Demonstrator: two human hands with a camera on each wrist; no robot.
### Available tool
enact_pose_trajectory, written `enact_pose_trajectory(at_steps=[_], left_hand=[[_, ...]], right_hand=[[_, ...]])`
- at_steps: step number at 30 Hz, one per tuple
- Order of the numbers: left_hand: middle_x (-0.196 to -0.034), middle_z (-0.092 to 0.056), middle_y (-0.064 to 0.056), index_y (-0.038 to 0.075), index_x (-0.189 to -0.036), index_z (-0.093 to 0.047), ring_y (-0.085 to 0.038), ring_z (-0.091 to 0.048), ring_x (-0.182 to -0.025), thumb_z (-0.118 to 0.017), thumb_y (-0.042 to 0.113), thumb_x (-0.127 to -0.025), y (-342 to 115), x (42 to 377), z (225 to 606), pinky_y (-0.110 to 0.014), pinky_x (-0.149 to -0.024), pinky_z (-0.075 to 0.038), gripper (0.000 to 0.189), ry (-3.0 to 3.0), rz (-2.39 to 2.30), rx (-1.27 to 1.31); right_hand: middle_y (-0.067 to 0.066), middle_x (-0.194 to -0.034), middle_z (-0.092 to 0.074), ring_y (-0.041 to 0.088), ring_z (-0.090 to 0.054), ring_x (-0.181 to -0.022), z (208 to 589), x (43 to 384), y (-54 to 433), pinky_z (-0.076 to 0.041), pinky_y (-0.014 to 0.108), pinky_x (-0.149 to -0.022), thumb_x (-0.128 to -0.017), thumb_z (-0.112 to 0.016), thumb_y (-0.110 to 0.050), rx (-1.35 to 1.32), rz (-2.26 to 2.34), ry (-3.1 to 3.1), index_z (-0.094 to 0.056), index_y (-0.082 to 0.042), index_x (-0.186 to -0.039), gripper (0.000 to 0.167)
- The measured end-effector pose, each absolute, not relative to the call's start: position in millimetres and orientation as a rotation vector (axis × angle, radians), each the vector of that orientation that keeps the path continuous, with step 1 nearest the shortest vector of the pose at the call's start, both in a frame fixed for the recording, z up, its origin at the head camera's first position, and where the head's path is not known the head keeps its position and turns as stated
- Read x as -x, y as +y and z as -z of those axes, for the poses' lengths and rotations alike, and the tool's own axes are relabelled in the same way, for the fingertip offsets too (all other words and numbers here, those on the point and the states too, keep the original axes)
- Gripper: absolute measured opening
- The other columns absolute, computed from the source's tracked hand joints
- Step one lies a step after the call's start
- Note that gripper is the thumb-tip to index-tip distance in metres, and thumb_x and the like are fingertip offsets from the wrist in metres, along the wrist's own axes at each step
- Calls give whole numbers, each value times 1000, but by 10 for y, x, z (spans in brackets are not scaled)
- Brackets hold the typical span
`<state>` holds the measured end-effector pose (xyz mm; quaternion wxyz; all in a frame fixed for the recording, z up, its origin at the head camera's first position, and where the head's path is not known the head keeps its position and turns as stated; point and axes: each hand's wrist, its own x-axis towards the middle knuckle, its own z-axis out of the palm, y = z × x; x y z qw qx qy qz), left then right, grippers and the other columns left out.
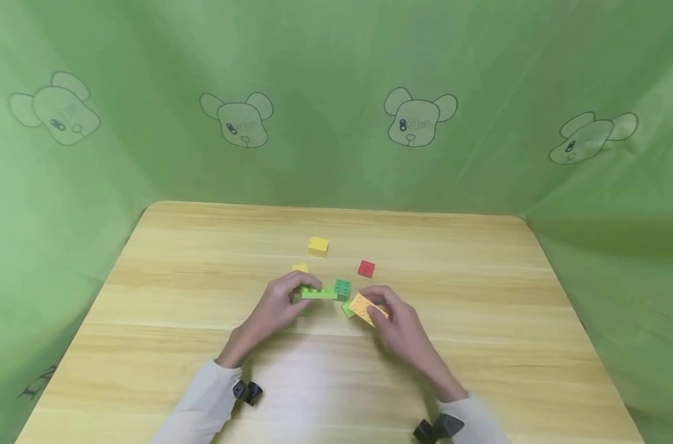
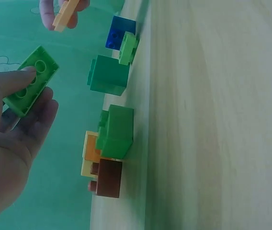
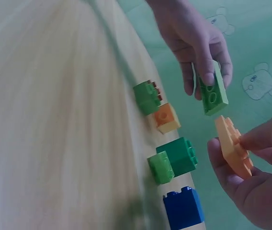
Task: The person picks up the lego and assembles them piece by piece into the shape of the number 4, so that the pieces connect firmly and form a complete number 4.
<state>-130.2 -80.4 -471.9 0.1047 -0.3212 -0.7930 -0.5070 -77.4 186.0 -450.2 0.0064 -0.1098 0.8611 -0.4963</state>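
Evidently, the left hand point(image 1: 282, 301) pinched a light-green brick point(image 1: 319, 295) above the tabletop point(image 1: 453, 259), long axis crosswise; the right hand point(image 1: 401, 327) — thumb and fingers closed on an orange brick point(image 1: 361, 306) — held it to the right, long axis oblique.

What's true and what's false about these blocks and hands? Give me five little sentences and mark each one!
1. The right hand holds an orange brick. True.
2. There is nothing in the other hand. False: the left hand holds a light green brick.
3. A red brick lies on the table. True.
4. The orange brick is snapped onto the light green brick. False: they are apart.
5. A blue brick sits on the table. True.
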Motion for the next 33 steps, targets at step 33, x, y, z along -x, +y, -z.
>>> enact_pose_trajectory(at_steps=[33], left_hand=[[-108,-74,-16,1,-106,-73,-26,-72,-102,-84,-11,-78,-573,1145,4425,-28,-85,-62,32,-2060,1624,1198]], right_hand=[[15,-144,-60,31,-60,-128,4075,836,1843,-58,36,-98,-106,-61,-19,456,1757,2286,-68,-6,-134,31]])
